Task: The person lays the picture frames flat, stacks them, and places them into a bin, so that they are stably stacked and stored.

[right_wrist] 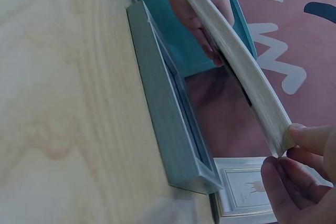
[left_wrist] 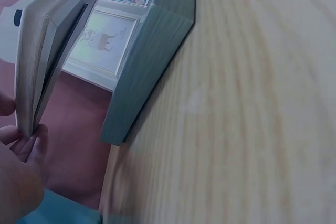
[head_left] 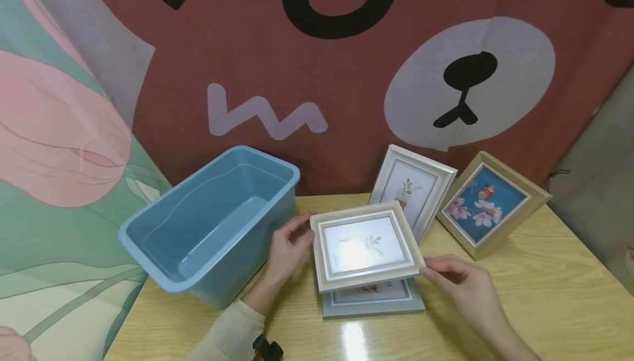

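Observation:
Both hands hold a cream picture frame (head_left: 366, 283) with a plant print, raised and tilted above a grey-blue picture frame (head_left: 373, 312) lying flat on the table. My left hand (head_left: 289, 248) pinches its left edge; in the left wrist view the fingers (left_wrist: 37, 148) grip a corner. At the right corner, my right hand (head_left: 460, 286) pinches the frame between thumb and fingertips, as the right wrist view shows on the cream frame's edge (right_wrist: 247, 69). The upper frame hides most of the grey-blue one.
A blue plastic bin (head_left: 272, 229) stands left of the hands. Behind the held frame, a white picture frame (head_left: 378, 179) and a tan picture frame (head_left: 517, 229) with a blossom picture stand propped on the wooden table (head_left: 559, 295). A printed bear cloth (head_left: 346, 75) hangs behind.

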The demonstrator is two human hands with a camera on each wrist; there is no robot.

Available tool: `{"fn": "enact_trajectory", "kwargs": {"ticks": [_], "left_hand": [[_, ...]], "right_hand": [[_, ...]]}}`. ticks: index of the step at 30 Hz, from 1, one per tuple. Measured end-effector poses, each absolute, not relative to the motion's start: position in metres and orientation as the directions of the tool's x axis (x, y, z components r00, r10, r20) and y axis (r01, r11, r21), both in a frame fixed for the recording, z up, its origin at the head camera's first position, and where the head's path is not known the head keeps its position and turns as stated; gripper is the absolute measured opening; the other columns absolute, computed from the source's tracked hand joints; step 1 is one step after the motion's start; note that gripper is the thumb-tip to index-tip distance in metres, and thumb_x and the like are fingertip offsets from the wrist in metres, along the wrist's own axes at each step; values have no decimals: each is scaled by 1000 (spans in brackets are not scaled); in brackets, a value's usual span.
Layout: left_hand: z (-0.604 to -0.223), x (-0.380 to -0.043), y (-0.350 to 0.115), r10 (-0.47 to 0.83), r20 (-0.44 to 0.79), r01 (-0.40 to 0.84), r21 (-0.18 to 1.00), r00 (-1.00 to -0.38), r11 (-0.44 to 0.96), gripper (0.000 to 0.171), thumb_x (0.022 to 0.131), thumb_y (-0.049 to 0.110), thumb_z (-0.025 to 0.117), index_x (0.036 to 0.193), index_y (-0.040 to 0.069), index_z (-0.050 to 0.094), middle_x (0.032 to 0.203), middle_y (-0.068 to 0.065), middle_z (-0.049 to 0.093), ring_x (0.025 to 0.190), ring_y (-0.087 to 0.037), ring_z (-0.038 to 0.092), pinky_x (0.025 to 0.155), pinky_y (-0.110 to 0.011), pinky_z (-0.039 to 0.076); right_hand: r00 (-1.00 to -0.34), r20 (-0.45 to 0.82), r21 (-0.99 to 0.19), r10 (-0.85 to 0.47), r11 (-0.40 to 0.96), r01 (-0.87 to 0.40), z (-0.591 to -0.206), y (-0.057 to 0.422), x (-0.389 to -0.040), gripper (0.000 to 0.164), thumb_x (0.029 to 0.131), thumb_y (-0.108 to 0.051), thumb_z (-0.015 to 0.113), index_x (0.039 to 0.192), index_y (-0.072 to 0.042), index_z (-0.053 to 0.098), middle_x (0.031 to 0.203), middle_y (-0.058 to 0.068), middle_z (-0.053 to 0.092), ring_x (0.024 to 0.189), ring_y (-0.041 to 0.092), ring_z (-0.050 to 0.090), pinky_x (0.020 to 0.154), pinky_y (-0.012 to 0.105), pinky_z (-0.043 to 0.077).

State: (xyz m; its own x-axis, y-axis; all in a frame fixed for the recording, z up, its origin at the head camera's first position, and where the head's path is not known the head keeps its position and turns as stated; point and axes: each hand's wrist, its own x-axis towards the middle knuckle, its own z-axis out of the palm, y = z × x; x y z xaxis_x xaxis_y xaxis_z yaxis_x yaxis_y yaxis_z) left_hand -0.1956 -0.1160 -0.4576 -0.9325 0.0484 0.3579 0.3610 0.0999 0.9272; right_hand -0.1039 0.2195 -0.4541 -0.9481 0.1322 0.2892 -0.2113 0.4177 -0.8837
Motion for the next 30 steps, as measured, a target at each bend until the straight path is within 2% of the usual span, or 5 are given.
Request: {"fn": "enact_trajectory", "kwargs": {"ticks": [4,8,13,22,30], "left_hand": [[-460,-193,-116,63,341,346,930,-938,121,41,96,-11,65,136,-15,65,136,-32,69,121,-44,69,109,-46,59],[-462,-191,-116,72,319,326,937,-945,124,41,96,-10,64,137,-15,65,137,-32,69,122,-47,69,107,-34,60],[-467,-187,-116,79,281,291,939,-956,182,41,96,-7,65,137,-13,66,139,-30,69,123,-46,69,105,-29,59],[-473,-182,-115,110,257,276,937,-960,217,41,97,-5,65,137,-15,64,136,-31,69,125,-46,69,110,-48,58],[-474,-180,-114,125,225,250,937,-966,243,41,99,-3,65,139,-14,64,139,-32,68,128,-47,68,112,-52,56]], "right_hand": [[-960,242,-895,142,416,-164,-459,220,-99,6,87,4,85,93,2,82,95,-19,79,91,-10,70,78,8,58],[-970,191,-907,152,405,-116,-463,219,-94,6,89,2,85,94,2,82,96,-15,80,92,-9,70,79,9,58],[-980,113,-907,166,419,-34,-463,218,-88,8,90,-4,86,96,-1,83,101,-8,82,95,-10,69,82,10,58],[-985,-22,-897,172,432,96,-468,218,-82,9,92,-9,86,98,-4,83,106,0,83,94,-7,69,81,13,59],[-987,15,-860,157,507,67,-476,220,-78,6,91,-7,85,96,-9,85,100,3,83,87,-4,68,78,17,59]]}}
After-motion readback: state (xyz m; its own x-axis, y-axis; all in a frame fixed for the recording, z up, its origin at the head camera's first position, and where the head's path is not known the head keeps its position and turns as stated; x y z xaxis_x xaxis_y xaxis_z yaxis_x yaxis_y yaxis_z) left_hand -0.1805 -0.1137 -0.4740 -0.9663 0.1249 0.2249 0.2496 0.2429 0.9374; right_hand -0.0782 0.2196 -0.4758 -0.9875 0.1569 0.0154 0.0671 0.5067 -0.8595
